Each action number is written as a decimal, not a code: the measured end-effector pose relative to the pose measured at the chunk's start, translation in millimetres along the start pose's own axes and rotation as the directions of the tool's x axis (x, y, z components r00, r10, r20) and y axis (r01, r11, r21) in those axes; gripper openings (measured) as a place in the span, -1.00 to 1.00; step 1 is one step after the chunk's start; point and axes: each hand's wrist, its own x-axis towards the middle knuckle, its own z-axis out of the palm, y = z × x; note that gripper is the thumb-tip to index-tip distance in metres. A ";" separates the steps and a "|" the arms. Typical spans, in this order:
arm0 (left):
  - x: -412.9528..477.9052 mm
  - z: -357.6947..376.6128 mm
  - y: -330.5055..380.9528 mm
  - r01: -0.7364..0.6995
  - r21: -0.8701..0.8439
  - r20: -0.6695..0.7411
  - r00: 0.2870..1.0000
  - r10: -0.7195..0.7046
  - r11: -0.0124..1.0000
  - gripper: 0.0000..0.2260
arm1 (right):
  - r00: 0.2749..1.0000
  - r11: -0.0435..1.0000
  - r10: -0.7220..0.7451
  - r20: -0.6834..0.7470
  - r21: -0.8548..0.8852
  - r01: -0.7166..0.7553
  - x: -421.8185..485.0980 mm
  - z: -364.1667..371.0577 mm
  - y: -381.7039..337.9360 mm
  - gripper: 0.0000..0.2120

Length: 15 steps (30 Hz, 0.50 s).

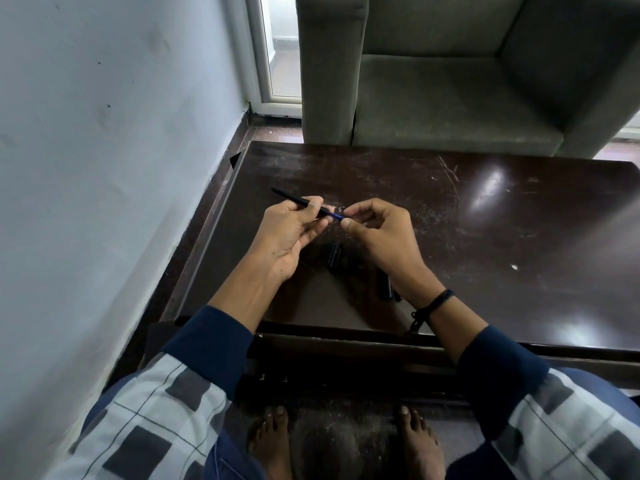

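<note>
Above the dark wooden table [485, 237] my left hand [291, 237] grips a thin black pen [291, 197] by its middle, with the far end pointing up and left. My right hand [377, 230] pinches the pen's blue near end [336, 215] between thumb and forefinger. Below my hands, two dark pen parts lie on the table: one short barrel [335, 258] between my wrists and another [386, 287] partly hidden under my right wrist.
A grey-green armchair [450, 81] stands just behind the table's far edge. A white wall [104, 168] runs along the left, close to the table. My knees and bare feet [346, 441] are under the table's near edge.
</note>
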 end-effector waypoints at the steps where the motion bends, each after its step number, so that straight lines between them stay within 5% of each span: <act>1: -0.1 -0.4 1.4 -0.006 -0.008 -0.004 1.000 0.006 1.000 -0.91 | 1.000 1.000 0.014 0.011 0.020 -0.014 -0.2 -1.4 -1.3 -0.89; 8: 9.3 -11.5 14.7 -0.066 -0.082 -0.065 0.996 0.060 0.994 -0.93 | 0.990 0.991 0.131 0.053 -0.036 -0.129 11.8 -17.9 1.5 -0.85; 11: 13.9 -17.9 19.7 -0.089 -0.127 -0.101 0.992 0.076 0.988 -0.95 | 0.995 0.963 0.090 0.033 -0.257 -0.078 13.6 -22.1 0.9 -0.85; 15: 14.8 -20.8 19.7 -0.090 -0.145 -0.108 0.991 0.075 0.985 -0.95 | 0.981 0.791 0.045 0.187 -0.606 0.079 8.3 -16.8 -5.1 -0.84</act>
